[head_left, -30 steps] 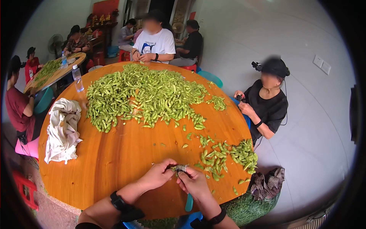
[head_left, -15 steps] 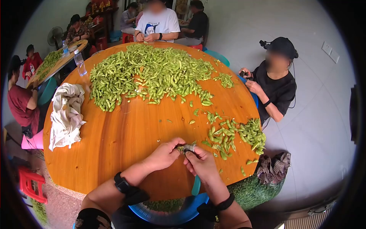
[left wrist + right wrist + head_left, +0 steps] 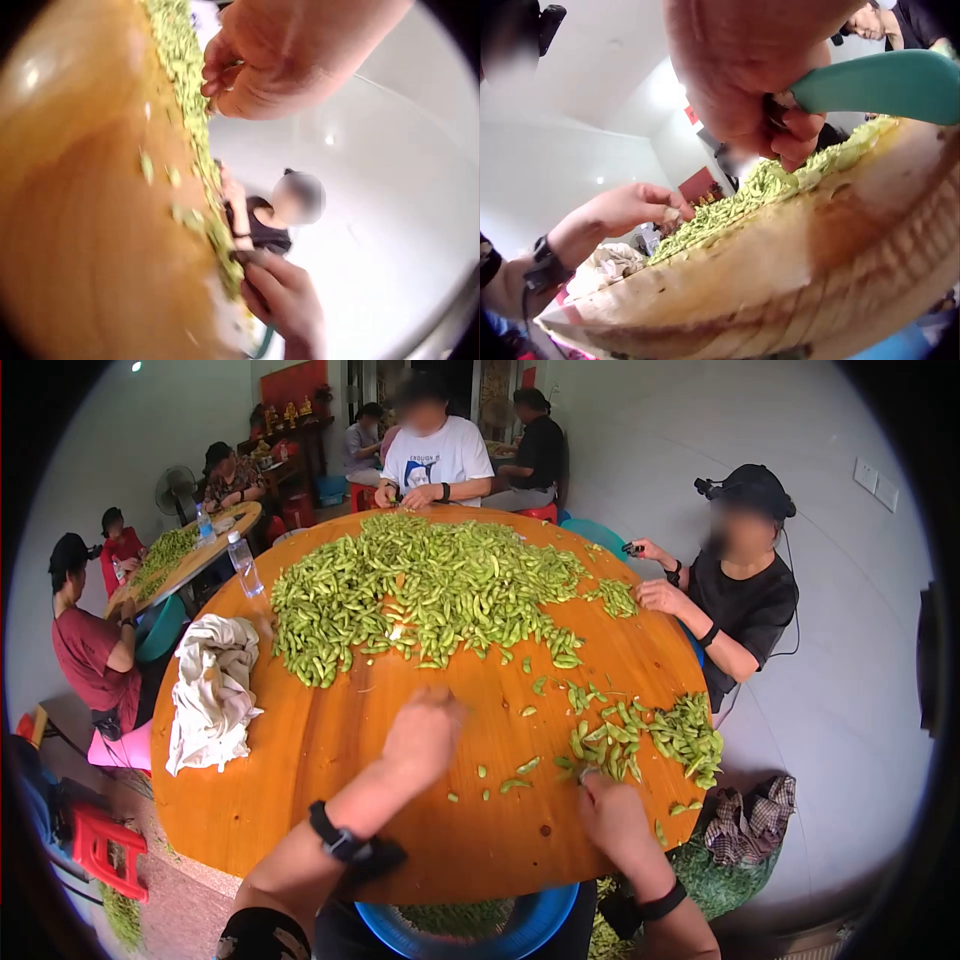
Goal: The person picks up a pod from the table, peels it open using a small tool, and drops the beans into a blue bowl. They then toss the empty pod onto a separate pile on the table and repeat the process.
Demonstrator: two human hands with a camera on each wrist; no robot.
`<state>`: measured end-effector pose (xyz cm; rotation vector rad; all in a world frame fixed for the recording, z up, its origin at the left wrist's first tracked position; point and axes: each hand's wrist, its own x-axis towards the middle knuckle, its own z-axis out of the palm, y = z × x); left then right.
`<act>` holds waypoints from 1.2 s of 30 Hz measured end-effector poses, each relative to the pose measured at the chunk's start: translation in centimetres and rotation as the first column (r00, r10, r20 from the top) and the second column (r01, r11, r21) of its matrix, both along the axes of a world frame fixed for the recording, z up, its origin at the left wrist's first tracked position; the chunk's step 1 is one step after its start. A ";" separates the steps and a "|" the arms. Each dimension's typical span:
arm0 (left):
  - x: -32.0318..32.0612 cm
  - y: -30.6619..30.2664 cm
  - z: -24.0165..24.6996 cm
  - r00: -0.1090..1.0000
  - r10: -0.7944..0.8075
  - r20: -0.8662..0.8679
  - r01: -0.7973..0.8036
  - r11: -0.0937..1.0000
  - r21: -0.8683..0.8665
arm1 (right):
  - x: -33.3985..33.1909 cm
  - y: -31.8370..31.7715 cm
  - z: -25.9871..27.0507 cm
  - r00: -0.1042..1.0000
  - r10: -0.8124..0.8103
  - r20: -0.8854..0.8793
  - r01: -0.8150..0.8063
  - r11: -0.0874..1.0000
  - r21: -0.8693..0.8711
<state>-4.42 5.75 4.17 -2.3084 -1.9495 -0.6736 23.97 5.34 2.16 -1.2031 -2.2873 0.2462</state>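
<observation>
Over the middle of the wooden table, my left hand [image 3: 425, 735] is raised with loosely bent fingers; nothing clear shows between them in the left wrist view. My right hand [image 3: 617, 820] is at the near edge of the loose green pods [image 3: 610, 745]. In the right wrist view, its fingers curl round a tool with a teal handle [image 3: 885, 86], whose working end is hidden by the hand. A few single pods [image 3: 515, 784] lie between the hands. The large pod heap [image 3: 430, 585] lies beyond them.
A crumpled white cloth [image 3: 212, 690] lies at the left, near a water bottle [image 3: 244, 565]. A blue basin [image 3: 470, 930] is below the near table edge. One person [image 3: 740, 580] sits at the right, another [image 3: 435, 460] across the table.
My hands were together and are now apart: the left has gone up and forward, the right to the right towards the loose pods. The person at the right has also parted their hands.
</observation>
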 end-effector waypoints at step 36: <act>3.6 -6.1 -4.5 0.820 -0.252 0.514 0.271 0.962 0.040 | -8.4 -4.4 -1.7 0.619 -0.475 -0.626 -0.419 0.475 -0.774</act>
